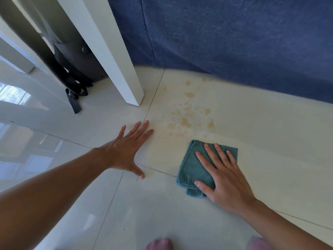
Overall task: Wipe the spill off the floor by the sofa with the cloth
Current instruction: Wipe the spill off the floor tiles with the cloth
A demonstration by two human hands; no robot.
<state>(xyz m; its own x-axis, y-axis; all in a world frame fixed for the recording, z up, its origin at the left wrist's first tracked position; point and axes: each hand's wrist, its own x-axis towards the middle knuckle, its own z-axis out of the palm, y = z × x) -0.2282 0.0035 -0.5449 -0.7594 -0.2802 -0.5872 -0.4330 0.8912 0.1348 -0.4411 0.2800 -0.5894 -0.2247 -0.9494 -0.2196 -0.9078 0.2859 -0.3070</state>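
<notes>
A yellowish-brown spill [187, 114] lies in scattered drops and smears on the pale floor tiles, just in front of the blue sofa [234, 42]. A folded teal cloth [194, 168] lies flat on the floor below the spill, not touching the drops. My right hand [223, 177] presses flat on the cloth with fingers spread, covering its right part. My left hand [126, 150] rests palm down on the bare floor to the left, fingers apart, its fingertips at the spill's left edge.
A white table leg [115, 56] stands on the floor left of the spill. Behind it lies a dark bag with straps [73, 85]. Glossy tiles [45, 150] extend to the left and towards me. Pinkish knees [160, 244] show at the bottom edge.
</notes>
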